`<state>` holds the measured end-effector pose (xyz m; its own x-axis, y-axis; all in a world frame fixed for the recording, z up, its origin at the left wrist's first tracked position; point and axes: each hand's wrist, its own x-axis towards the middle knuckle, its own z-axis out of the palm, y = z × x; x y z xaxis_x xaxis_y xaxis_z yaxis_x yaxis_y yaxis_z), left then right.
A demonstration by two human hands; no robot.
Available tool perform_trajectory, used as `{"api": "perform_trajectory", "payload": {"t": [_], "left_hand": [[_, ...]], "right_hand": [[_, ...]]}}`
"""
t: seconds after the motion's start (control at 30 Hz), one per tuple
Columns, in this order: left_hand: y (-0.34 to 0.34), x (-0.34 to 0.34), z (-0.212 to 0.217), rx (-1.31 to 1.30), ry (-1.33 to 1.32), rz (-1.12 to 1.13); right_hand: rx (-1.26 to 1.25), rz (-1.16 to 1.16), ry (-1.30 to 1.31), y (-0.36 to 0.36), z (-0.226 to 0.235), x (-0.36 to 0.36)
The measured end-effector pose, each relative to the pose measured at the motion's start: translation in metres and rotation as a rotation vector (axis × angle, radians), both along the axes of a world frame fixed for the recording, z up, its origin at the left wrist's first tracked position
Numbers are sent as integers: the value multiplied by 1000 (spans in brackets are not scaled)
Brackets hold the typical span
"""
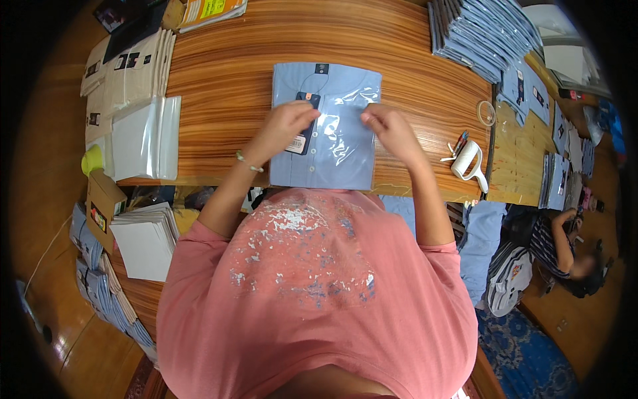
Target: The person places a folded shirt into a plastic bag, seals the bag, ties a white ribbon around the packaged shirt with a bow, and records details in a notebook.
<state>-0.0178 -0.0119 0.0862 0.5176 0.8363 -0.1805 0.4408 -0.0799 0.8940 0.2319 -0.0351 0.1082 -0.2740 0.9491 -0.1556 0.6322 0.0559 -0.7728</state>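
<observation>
In front of me on the table lies a folded light-blue shirt (345, 156) in a clear plastic bag, its buttons down the middle. A dark hang tag (304, 123) with a white label rests on its front. My left hand (290, 125) is over the left half of the shirt, fingers curled in a pinch, partly covering the tag. Over the shirt's right edge is my right hand (393, 128), thumb and fingers closed together. Whether either pinch has hold of the thin plastic is too fine to make out.
Stacks of bagged blue shirts (482, 33) stand at the far right. A white lint roller (468, 163) and a tape ring (486, 113) lie on the right. Bagged beige garments (129, 66) and clear plastic bags (146, 139) are on the left. Another person (558, 243) is low at the right.
</observation>
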Motion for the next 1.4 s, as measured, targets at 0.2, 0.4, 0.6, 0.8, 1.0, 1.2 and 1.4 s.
{"api": "perform_trajectory", "payload": {"t": [0.2, 0.4, 0.6, 0.8, 1.0, 1.2, 1.4], "left_hand": [[-33, 36, -30, 605, 275, -21], [-32, 43, -44, 753, 409, -36], [-32, 42, -60, 738, 280, 5], [-23, 35, -56, 617, 205, -66], [-31, 45, -51, 637, 341, 16], [-41, 57, -38, 684, 347, 113], [-46, 57, -41, 645, 377, 142]], "right_hand": [[177, 72, -93, -12, -33, -41], [225, 32, -141, -15, -57, -51], [145, 38, 140, -8, -3, -76], [201, 71, -9, -13, -2, -86], [321, 208, -39, -21, 10, -86], [-156, -202, 472, -5, -27, -57], [-249, -292, 614, -9, -77, -52]]}}
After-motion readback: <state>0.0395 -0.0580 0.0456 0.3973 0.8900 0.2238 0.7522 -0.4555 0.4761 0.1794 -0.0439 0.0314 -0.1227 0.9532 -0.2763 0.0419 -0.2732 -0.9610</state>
